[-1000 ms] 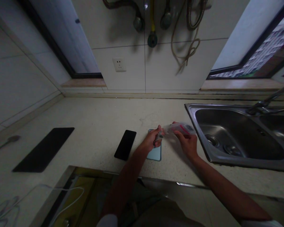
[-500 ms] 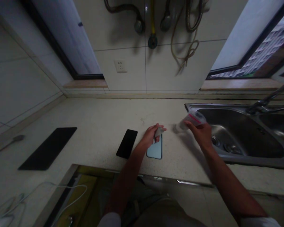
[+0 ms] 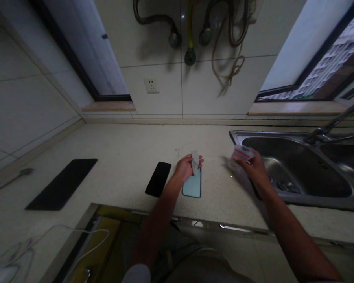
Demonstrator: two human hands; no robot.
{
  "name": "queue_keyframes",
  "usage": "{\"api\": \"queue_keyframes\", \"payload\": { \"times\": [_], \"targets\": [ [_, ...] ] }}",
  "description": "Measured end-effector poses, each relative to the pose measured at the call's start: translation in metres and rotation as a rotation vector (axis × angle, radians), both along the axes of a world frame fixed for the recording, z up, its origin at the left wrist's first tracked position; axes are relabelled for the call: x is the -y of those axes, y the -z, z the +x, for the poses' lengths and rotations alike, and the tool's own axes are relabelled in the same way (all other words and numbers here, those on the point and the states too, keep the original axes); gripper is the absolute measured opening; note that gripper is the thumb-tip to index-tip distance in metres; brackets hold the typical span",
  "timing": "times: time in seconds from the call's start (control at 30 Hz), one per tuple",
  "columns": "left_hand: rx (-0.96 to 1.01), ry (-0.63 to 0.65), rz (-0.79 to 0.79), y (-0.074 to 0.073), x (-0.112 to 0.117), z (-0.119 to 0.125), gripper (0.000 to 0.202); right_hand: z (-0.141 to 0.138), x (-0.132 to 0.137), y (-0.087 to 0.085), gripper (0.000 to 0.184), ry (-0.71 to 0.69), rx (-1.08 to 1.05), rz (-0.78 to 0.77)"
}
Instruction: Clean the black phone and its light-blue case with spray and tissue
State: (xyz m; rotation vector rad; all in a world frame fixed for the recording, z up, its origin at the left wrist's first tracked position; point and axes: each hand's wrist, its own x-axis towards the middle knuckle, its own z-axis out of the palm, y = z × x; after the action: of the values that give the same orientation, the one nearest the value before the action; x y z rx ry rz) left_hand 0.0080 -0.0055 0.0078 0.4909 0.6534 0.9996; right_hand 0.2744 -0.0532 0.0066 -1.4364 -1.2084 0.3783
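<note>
Head-worn view, facing forward and down, fairly near the left hand [image 3: 184,168] and right hand [image 3: 256,168], tiled wall [image 3: 153,104] at twelve o'clock, sink [image 3: 309,167] at three.

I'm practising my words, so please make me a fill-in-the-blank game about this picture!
The hand holding the clear bag is the ____ one.
In the picture, the black phone lies to the ____ of the light blue rectangle.
The straight middle hose is coloured ____.
Missing words: right; left; yellow.
</note>
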Motion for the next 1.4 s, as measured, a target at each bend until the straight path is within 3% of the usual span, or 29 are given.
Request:
{"api": "queue_keyframes", "payload": {
  "times": [0.07,0.17,0.2,0.23,0.3,0.33,0.4,0.47,0.63,0.73,0.93,1.3,1.4],
  "targets": [
    [0.009,-0.012,0.002,-0.001,0.001,0.0,0.025,-0.007,0.011,-0.01,0.073,0.164,0.034,0.164],
    [0.04,-0.008,0.005,-0.004,0.002,0.0,0.024,-0.026,0.03,-0.024,0.05,0.293,0.098,0.447],
    [0.055,-0.004,0.009,-0.005,0.003,0.001,0.024,-0.034,0.034,-0.027,0.045,0.221,0.116,0.433],
    [0.071,0.003,0.013,-0.005,0.003,0.001,0.023,-0.043,0.035,-0.028,0.04,0.057,0.128,0.329],
    [0.1,0.012,0.016,-0.007,0.005,0.003,0.022,-0.061,0.029,-0.025,0.047,-0.346,0.047,0.015],
    [0.111,0.015,0.013,-0.008,0.005,0.004,0.021,-0.071,0.022,-0.022,0.052,-0.479,-0.011,-0.113],
    [0.119,0.028,0.009,-0.009,0.007,0.006,0.018,-0.087,0.005,-0.012,0.053,-0.594,-0.112,-0.296],
    [0.116,0.039,0.024,-0.01,0.008,0.007,0.02,-0.098,-0.012,-0.003,0.051,-0.621,-0.146,-0.383],
    [0.07,0.039,0.123,-0.009,0.012,-0.001,0.031,-0.102,-0.033,0.0,0.035,-0.549,-0.15,-0.334],
    [0.007,0.023,0.161,-0.007,0.013,-0.004,0.035,-0.096,-0.032,-0.005,0.029,-0.576,-0.171,-0.339],
    [-0.082,0.033,0.206,-0.005,0.016,0.0,0.048,-0.098,-0.022,-0.008,0.035,-0.64,-0.322,-0.424],
    [-0.215,-0.062,0.192,-0.006,0.015,-0.018,0.056,-0.1,-0.018,-0.016,0.026,-0.703,-0.343,-0.327],
    [-0.211,-0.068,0.205,-0.008,0.015,-0.024,0.06,-0.1,-0.017,-0.015,0.024,-0.704,-0.468,-0.331]
  ]
}}
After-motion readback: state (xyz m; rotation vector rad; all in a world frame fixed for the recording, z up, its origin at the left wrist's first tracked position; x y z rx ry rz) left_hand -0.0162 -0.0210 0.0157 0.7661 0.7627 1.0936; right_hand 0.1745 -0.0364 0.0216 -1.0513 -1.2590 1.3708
